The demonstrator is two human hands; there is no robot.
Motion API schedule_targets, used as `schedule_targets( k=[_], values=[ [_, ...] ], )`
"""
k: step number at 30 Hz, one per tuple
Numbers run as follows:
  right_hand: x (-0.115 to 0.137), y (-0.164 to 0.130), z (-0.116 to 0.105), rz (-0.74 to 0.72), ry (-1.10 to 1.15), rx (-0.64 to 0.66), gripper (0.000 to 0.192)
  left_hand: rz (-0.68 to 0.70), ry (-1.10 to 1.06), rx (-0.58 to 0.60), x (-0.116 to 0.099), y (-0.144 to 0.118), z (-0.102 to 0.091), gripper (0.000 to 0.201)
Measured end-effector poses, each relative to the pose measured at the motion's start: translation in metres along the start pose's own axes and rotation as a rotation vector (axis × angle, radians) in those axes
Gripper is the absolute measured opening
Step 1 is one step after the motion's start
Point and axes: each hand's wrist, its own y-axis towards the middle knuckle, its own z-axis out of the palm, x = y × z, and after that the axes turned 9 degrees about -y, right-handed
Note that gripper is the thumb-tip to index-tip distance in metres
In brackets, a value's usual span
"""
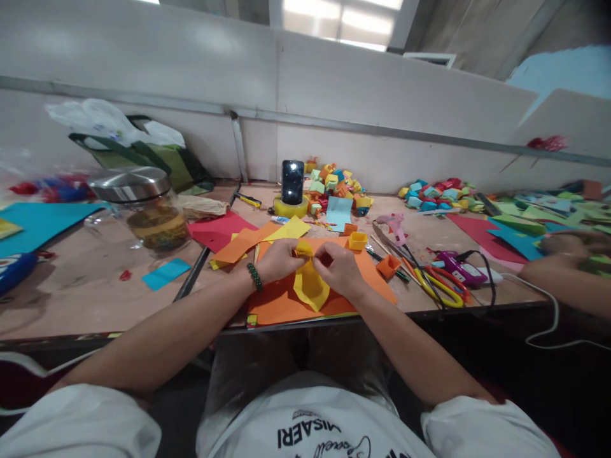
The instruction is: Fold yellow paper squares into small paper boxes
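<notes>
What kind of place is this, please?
Probably a paper-craft worktable: both hands fold a yellow paper sheet over an orange paper sheet, with a pile of small folded paper boxes and yellow-handled scissors nearby.

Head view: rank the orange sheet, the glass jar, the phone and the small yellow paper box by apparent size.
1. orange sheet
2. glass jar
3. phone, though it stands farther back
4. small yellow paper box

Just one view, from up on the head. Looks forward and down, close over the worktop (pixel 86 286), out to the grey wall (pixel 382 95) at the back.
</notes>
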Motion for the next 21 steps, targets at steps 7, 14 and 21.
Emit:
schedule_targets(
  k=[7,14,21],
  values=[
    [0.002,0.001,-0.003,0.106,0.242,0.03,0.019,0.132,0.029,-0.088,0.002,0.002,-0.006,0.018],
    [-0.007,0.006,0.001,0.202,0.644,0.099,0.031,0.417,-0.217,-0.1,-0.002,0.009,-0.021,0.023],
    [-0.008,0.005,0.001,0.02,0.481,-0.093,0.017,0.387,-0.233,-0.062,-0.004,0.007,-0.02,0.027]
  ],
)
